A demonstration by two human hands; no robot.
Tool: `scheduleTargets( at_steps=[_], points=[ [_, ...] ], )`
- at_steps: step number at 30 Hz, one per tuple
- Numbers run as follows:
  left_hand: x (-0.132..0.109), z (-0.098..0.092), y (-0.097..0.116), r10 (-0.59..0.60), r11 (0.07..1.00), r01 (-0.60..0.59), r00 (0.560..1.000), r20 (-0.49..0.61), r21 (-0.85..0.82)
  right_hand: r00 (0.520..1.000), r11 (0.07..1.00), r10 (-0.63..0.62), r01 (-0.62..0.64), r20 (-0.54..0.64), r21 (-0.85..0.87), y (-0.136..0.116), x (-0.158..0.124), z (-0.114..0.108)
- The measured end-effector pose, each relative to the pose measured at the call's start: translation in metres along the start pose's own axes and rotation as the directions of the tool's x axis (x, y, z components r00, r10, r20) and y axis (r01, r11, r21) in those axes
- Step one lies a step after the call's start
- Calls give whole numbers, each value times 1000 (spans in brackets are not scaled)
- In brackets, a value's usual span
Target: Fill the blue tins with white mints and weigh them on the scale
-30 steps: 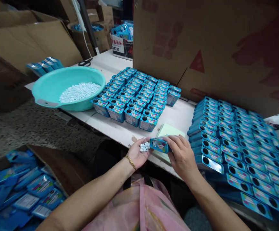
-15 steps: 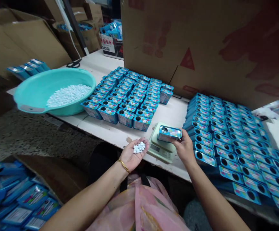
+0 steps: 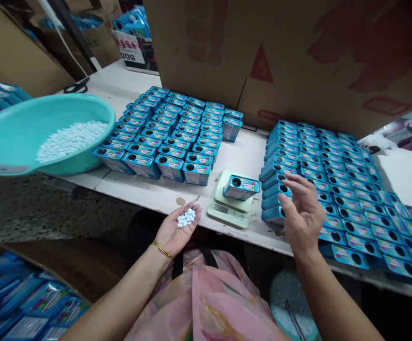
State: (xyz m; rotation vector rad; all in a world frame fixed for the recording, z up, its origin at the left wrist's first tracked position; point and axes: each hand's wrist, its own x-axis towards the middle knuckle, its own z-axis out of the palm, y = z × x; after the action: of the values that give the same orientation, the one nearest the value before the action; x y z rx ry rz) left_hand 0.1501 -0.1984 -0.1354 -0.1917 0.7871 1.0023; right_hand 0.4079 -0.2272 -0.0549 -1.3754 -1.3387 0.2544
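Observation:
My left hand (image 3: 176, 231) is cupped palm-up at the table's front edge, with a small heap of white tablets (image 3: 186, 218) lying in it. A blue tin (image 3: 240, 187) with a round hole in its top sits on a small pale green scale (image 3: 230, 206). My right hand (image 3: 302, 212) hovers just right of the scale with fingers spread, holding nothing. It is in front of the near end of a large block of blue tins (image 3: 337, 180).
A turquoise basin (image 3: 10, 137) of white tablets stands at the left. A second block of blue tins (image 3: 170, 135) stands between basin and scale. A big cardboard box (image 3: 298, 57) rises behind. Blue packets (image 3: 28, 303) fill a carton at lower left. Scissors (image 3: 76, 86) lie far back.
My right hand carried the blue tin from beside my left palm onto the scale, let go of it and drew back to the right. The left hand kept its tablets.

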Motion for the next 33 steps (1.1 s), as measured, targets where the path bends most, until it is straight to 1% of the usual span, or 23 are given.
scheduleTargets(
  at_steps=[3,5,9,11,16,19,22,25,29,31,33],
  points=[
    [-1,1,-1,-16,1000,16,1000,-5,16,993,982,-116,114,-7,-148,-9,-4,-10],
    [-1,2,-1,-20,1000,20,1000,-5,23,990,969,-139,140,20,-205,-10,-5,-11],
    [-2,2,0,-19,1000,20,1000,-11,24,990,954,-126,137,60,-266,-4,0,-5],
    [-2,0,0,-16,1000,16,1000,-11,24,987,945,-127,151,99,-291,-2,3,-1],
    [-1,-2,0,-24,999,24,1000,3,27,966,924,-119,193,230,-331,3,9,8],
    [0,-3,0,-30,999,31,999,-17,31,954,917,-106,204,281,-344,10,10,13],
    [0,-5,2,-31,999,32,999,-12,27,935,915,-97,218,341,-338,17,10,18],
    [0,-4,1,-36,999,36,999,0,31,928,913,-100,229,358,-339,18,9,20],
    [-1,1,-4,-65,997,65,998,12,50,940,920,-74,193,333,-341,18,5,20],
    [-2,3,-6,-80,996,79,997,15,50,948,941,-19,125,319,-314,27,2,21],
    [-3,4,-8,-88,995,87,996,18,47,945,971,63,17,322,-240,40,-1,27]
  ],
)
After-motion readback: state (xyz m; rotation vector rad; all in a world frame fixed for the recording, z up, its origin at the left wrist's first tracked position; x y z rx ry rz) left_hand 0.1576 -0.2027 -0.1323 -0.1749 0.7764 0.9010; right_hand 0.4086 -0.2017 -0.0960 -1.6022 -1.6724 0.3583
